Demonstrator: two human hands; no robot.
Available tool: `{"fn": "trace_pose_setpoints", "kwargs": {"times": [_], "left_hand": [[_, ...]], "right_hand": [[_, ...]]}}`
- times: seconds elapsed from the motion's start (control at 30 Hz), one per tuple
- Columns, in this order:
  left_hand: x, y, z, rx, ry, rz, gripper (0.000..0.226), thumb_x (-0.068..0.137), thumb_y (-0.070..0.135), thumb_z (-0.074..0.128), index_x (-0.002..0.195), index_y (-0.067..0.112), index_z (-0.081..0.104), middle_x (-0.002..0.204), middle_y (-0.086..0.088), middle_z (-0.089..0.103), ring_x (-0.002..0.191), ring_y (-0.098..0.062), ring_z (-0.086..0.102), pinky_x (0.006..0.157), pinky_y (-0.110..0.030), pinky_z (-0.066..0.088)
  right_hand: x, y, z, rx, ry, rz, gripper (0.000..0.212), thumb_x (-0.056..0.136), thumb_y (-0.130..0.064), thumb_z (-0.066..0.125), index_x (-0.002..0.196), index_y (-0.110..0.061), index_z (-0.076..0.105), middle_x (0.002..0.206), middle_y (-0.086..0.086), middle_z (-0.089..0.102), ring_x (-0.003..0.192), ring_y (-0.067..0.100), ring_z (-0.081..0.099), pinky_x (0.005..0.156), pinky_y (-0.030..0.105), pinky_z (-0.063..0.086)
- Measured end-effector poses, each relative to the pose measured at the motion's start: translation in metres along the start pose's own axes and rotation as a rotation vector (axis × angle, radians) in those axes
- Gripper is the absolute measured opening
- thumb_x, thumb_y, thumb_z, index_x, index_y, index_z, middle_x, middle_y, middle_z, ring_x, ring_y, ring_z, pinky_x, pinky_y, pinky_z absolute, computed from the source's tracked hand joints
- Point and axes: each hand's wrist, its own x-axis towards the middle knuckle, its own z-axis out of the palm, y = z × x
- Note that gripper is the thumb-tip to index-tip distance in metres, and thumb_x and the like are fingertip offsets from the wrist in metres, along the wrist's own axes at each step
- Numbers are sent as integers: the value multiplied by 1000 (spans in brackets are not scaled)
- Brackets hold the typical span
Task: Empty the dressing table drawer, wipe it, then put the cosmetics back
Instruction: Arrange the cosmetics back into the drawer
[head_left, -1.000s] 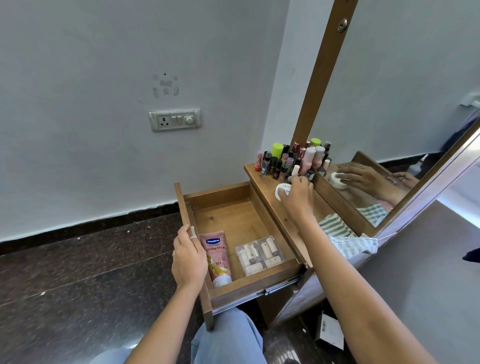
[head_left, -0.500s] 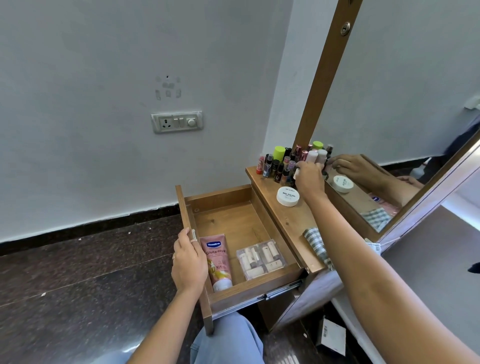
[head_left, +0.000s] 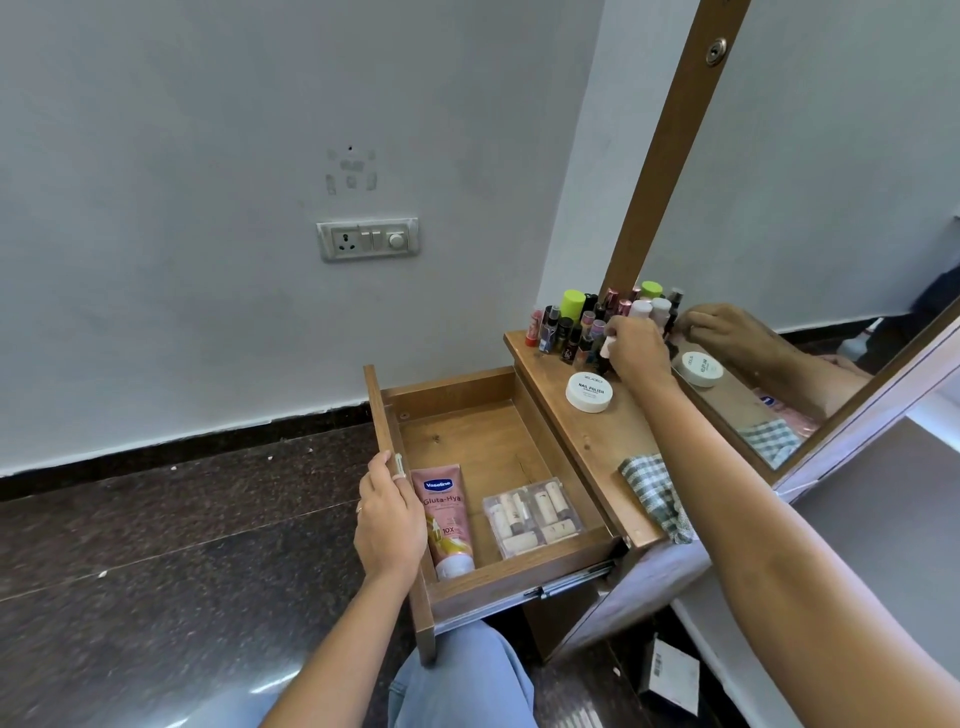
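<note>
The left hand (head_left: 389, 525) grips the front panel of the open drawer (head_left: 467, 436), which holds a pink Vaseline tube (head_left: 445, 519) and a clear case (head_left: 532, 517) of small tubes. On the desk (head_left: 597, 441) lie a checked cloth (head_left: 655, 493) and a white jar (head_left: 589, 391). Beyond, the right hand (head_left: 636, 353) pinches a small bottle (head_left: 605, 349) among the upright cosmetics (head_left: 571, 322) by the mirror (head_left: 831, 208)

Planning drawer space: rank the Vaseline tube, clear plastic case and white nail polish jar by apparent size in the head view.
1-2. Vaseline tube and clear plastic case: look alike, not ranked.
3. white nail polish jar: smallest, though farther away.
</note>
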Motion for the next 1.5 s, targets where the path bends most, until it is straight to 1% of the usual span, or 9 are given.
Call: {"fn": "trace_pose_setpoints", "kwargs": {"times": [0.2, 0.3, 0.37, 0.43, 0.57, 0.7, 0.8, 1.0, 1.5], "left_hand": [[0, -1, 0, -8, 10, -3, 36, 101, 23, 40, 137, 19, 41, 129, -10, 56, 95, -25, 64, 63, -37, 56], [0, -1, 0, -9, 8, -8, 35, 101, 23, 40, 136, 20, 41, 129, -10, 56, 97, -26, 63, 65, -39, 57], [0, 0, 0, -6, 9, -19, 35, 101, 23, 40, 136, 21, 41, 130, -9, 56, 99, -27, 63, 67, -42, 57], [-1, 2, -1, 1, 9, -17, 35, 101, 23, 40, 135, 21, 42, 129, -8, 56, 98, -27, 64, 67, -42, 57], [-2, 5, -3, 34, -1, -9, 35, 101, 24, 41, 136, 22, 41, 130, -7, 56, 98, -25, 64, 68, -44, 58], [-1, 5, -4, 64, -9, -18, 36, 101, 26, 40, 137, 22, 41, 130, -6, 56, 101, -24, 63, 69, -42, 58], [-1, 4, -2, 72, -6, -11, 36, 100, 26, 41, 137, 22, 42, 130, -6, 56, 101, -24, 63, 70, -41, 58], [1, 3, -1, 100, -6, 5, 36, 100, 26, 40, 136, 20, 42, 131, -6, 56, 100, -24, 64, 69, -38, 56], [2, 2, 0, 125, 0, 12, 36, 100, 29, 41, 135, 22, 41, 129, -4, 57, 97, -23, 65, 67, -37, 57]], "right_hand": [[2, -18, -34, 242, 156, -42, 26, 87, -2, 48, 104, -4, 68, 101, 13, 66, 91, 26, 61, 73, 28, 44], [-2, -41, -39, 347, 50, -106, 23, 86, -7, 56, 106, -9, 68, 104, 7, 66, 96, 21, 59, 86, 32, 48], [-9, -61, -30, 363, -80, -143, 22, 85, -5, 57, 104, -7, 68, 98, 5, 66, 92, 19, 60, 87, 35, 51], [-12, -79, -10, 279, -186, -186, 20, 83, -5, 58, 99, -8, 70, 96, 5, 67, 87, 22, 62, 81, 37, 54], [-12, -100, 40, -86, -329, -344, 19, 82, -4, 59, 97, -10, 69, 102, 11, 66, 99, 31, 62, 79, 38, 54], [-9, -101, 76, -437, -270, -470, 25, 86, -4, 57, 109, -7, 67, 115, 14, 61, 118, 28, 48, 93, 37, 44], [-5, -101, 90, -578, -241, -536, 26, 87, -4, 55, 111, -7, 65, 118, 14, 62, 123, 29, 41, 100, 36, 37], [-3, -100, 106, -710, -223, -650, 27, 94, -9, 44, 109, -11, 66, 113, 7, 64, 118, 26, 41, 96, 36, 35], [-9, -102, 109, -839, -210, -606, 22, 93, -18, 53, 109, -15, 67, 111, 5, 63, 115, 25, 41, 95, 36, 34]]}}
